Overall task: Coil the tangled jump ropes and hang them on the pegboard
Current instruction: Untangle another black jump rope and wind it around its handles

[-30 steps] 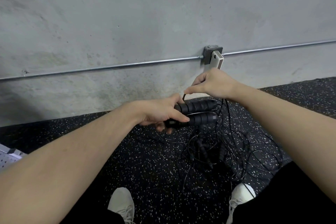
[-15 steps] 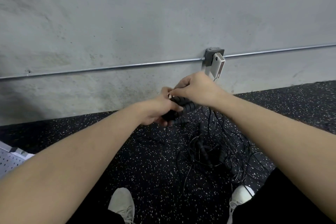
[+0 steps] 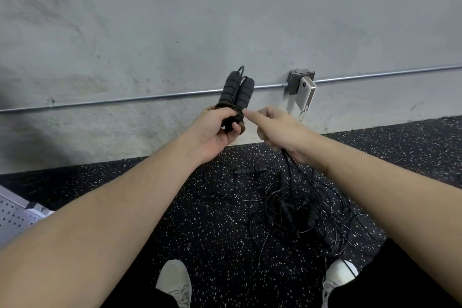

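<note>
Two handles upright, side by side, gripped by left hand.

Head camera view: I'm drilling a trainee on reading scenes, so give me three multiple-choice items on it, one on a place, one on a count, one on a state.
1. Where does the tangled rope pile lie?
A. on the speckled floor between the shoes
B. on a hook on the wall
C. on the pegboard

2. How many foam handles does the left hand hold upright?
A. one
B. two
C. four

3. How is cord arranged on those handles?
A. hanging loose
B. wound round their lower part
C. absent

Answers:
1 A: the tangled rope pile sits on the floor, not on the pegboard.
2 B: the left hand grips two foam handles side by side.
3 B: cord turns circle them just above the fingers, and the right hand holds the cord.
</note>
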Available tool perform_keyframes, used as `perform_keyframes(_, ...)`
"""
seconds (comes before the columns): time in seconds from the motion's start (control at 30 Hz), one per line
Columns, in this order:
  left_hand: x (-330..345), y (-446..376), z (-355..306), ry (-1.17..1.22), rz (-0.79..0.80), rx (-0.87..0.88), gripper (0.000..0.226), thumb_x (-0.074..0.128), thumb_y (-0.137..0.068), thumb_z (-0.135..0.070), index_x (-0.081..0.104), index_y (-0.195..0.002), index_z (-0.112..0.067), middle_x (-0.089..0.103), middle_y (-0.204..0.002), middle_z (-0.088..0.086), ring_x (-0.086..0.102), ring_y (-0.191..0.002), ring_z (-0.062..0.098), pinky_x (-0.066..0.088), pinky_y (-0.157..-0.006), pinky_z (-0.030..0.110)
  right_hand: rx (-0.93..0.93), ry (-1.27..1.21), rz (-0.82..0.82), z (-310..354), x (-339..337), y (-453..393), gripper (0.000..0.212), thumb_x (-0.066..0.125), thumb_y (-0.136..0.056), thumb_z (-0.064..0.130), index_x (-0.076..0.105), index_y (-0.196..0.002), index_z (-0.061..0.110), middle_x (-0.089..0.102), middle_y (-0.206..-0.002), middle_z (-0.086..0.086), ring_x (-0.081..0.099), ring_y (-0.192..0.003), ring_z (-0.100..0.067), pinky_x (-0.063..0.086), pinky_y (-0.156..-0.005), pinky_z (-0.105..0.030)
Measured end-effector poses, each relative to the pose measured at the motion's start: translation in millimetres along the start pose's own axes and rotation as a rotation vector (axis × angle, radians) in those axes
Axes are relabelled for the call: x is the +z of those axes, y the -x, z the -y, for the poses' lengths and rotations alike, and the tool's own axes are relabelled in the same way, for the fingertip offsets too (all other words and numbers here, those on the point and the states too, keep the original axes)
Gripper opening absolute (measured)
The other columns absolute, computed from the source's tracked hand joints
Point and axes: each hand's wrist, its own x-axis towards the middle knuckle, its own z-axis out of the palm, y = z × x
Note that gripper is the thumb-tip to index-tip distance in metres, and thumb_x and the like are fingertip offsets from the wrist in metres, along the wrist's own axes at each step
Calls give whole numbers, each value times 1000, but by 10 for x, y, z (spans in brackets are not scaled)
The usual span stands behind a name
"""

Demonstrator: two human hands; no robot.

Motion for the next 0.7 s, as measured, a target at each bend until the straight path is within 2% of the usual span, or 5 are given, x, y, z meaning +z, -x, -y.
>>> perform_keyframes(0.17, -43, 84, 0, 33, 136, -20, 22, 52, -100, 1, 56, -119, 10, 66, -104, 29, 65, -70, 18, 56, -56, 16, 49, -88, 212, -13, -127, 52, 45, 54, -97, 56, 67, -118, 18, 35, -55, 8, 27, -48, -9, 22, -44, -22)
perform_keyframes(0.27, -34, 135, -28, 4, 207, -36, 17, 51, -100, 1, 59, -114, 7, 72, -97, 26, 65, -72, 18, 57, -59, 15, 44, -212, 219, -25, -170, 54, 40, 60, -97, 47, 69, -116, 13, 31, -54, 7, 22, -48, -10, 18, -43, -22)
perform_keyframes(0.37, -3, 158, -33, 9, 215, -8, 20, 52, -98, 4, 58, -117, 6, 71, -105, 28, 70, -80, 25, 61, -64, 20, 29, -285, 195, -37, -184, 58, 26, 66, -94, 41, 76, -83, 19, 31, -52, 6, 19, -49, -12, 15, -41, -22)
perform_keyframes(0.47, 22, 121, 5, 10, 165, 20, 39, 58, -93, 7, 52, -131, -2, 65, -125, 31, 74, -92, 37, 63, -66, 28, 13, -277, 171, -84, -200, 41, 45, 67, -93, 40, 69, -52, 23, 30, -51, 5, 19, -48, -13, 15, -41, -22)
perform_keyframes(0.7, 60, 47, 111, -211, 70, 83, 29, 66, -94, -2, 65, -123, -4, 72, -116, 24, 74, -85, 29, 60, -63, 25, 36, -226, 118, -143, -289, 32, 29, 71, -90, 42, 77, -93, 13, 33, -54, 2, 24, -48, -12, 21, -38, -20)
